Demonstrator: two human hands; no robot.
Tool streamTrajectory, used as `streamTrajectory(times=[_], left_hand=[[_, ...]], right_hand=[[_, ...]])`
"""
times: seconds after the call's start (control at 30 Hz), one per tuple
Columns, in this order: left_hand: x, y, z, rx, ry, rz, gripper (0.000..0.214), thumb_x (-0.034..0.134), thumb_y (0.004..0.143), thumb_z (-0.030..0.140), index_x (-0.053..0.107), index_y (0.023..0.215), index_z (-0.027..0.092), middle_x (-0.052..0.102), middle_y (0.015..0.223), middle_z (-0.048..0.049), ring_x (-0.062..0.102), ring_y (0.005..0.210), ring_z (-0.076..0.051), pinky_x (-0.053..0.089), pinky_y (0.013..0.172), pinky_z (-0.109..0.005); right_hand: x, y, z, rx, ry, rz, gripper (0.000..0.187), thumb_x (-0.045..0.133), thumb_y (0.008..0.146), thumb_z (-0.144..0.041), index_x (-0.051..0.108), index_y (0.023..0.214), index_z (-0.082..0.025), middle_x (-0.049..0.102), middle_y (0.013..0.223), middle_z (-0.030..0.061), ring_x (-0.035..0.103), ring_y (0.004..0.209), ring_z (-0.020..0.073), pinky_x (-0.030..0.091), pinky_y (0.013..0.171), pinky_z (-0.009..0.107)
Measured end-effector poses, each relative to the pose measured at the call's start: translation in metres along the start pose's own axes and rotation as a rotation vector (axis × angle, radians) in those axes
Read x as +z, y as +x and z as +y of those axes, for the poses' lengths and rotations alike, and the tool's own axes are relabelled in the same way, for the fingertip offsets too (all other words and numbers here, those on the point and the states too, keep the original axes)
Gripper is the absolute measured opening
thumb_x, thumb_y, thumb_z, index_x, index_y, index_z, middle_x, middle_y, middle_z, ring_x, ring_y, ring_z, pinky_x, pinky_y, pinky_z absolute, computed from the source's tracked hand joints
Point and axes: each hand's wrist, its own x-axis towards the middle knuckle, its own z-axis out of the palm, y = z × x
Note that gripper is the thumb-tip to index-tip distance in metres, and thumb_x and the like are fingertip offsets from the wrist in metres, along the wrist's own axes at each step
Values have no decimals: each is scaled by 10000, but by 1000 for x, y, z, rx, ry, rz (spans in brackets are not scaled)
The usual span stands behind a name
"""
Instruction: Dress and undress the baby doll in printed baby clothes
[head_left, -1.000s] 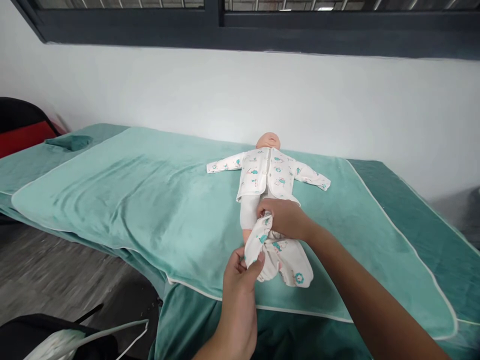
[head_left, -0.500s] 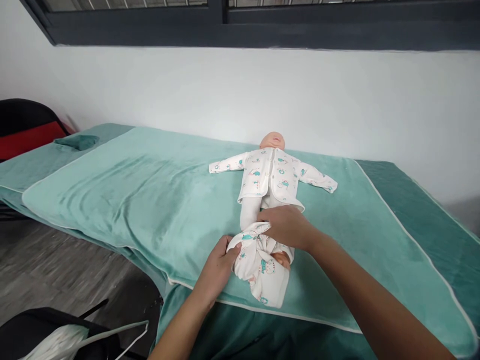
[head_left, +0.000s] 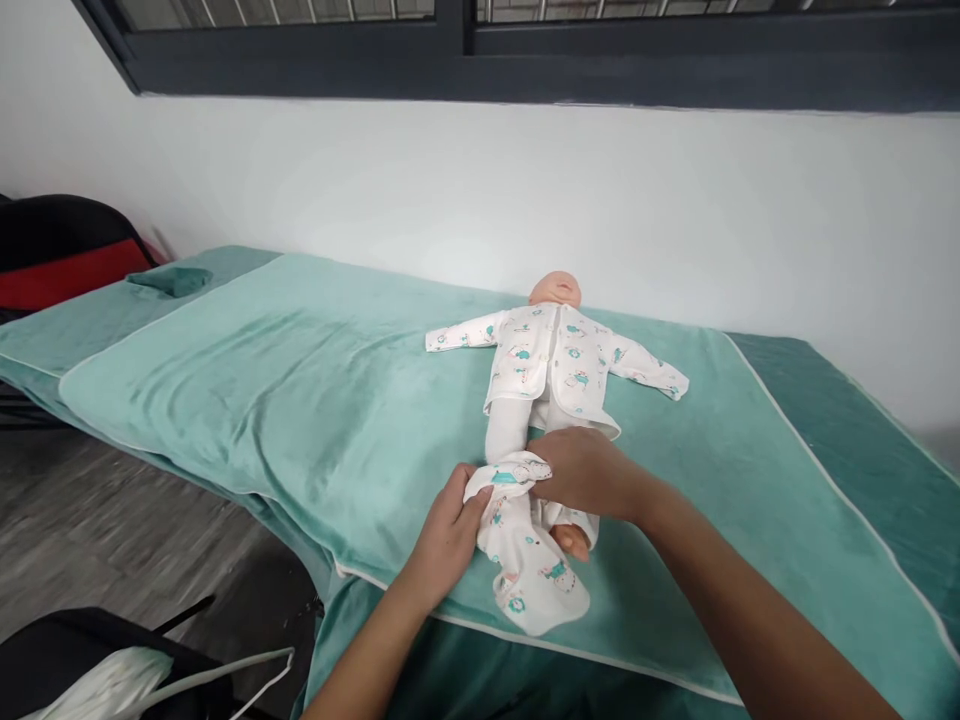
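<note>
A baby doll [head_left: 555,288] lies on its back, head toward the wall, in a white printed jacket [head_left: 517,352] with its arms spread. White printed baby pants [head_left: 525,555] are bunched round its lower legs. My left hand [head_left: 446,535] pinches the edge of the pants on the left side. My right hand [head_left: 589,472] grips the waistband between the doll's legs, its fingertips partly hidden by cloth. One foot of the doll [head_left: 571,541] pokes out of a pant leg on the right; the other foot is covered by fabric.
A light green blanket [head_left: 360,390] covers the bed, over a darker green sheet [head_left: 795,375]. A black and red chair [head_left: 71,250] stands at the far left. Near the lower left is a black seat with a white bag [head_left: 112,685]. Behind the bed is a white wall [head_left: 465,190] below a dark window frame.
The view has shifted slightly. The loose pant leg hangs differently, its end rounder and lower, and more of the doll's foot shows. Both hands still hold the pants.
</note>
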Motion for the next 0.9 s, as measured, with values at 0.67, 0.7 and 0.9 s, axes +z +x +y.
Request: streamTrajectory(times=[0.67, 0.7, 0.9], left_hand=[[-11, 133, 13, 326, 399, 199, 348, 459, 956, 497, 525, 773, 209, 480, 650, 31, 416, 619, -132, 314, 641, -274], [-11, 128, 11, 313, 372, 222, 322, 475, 952, 498, 531, 817, 211, 516, 697, 24, 442, 639, -134, 331, 649, -272], [-16, 64, -5, 229, 241, 331, 272, 534, 938, 469, 504, 855, 211, 569, 850, -9, 518, 776, -155, 407, 738, -284]], right_hand=[[19, 23, -11, 432, -27, 260, 252, 412, 960, -229, 662, 931, -216, 721, 788, 72, 647, 709, 214, 193, 578, 319], [19, 23, -12, 444, -29, 262, 254, 412, 959, -226, 665, 932, -217, 721, 784, 73, 651, 708, 216, 193, 577, 320], [23, 24, -16, 476, -44, 289, 235, 457, 932, -194, 688, 969, -215, 745, 838, 88, 678, 753, 231, 175, 583, 326]])
